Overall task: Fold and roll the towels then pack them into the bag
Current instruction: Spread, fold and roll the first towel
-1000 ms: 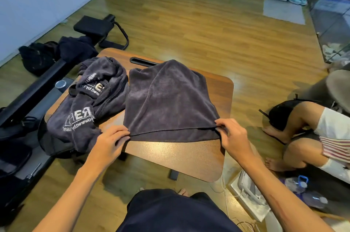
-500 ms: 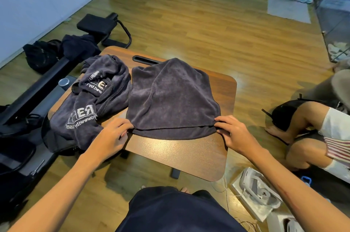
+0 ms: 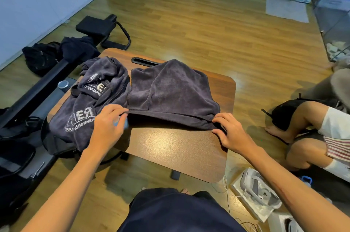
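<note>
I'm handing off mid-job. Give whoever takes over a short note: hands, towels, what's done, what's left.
Left hand pinches the near-left corner of the plain dark towel, lifted slightly off the table.
Right hand holds the near-right corner, low against the table.
That towel lies folded over at mid-table. A second, lettered towel sits crumpled on the table's left.
Done: first fold only. No finished roll is in view.
Left: finish folding, roll both towels, pack them. I cannot tell which dark item on the floor is the bag.
</note>
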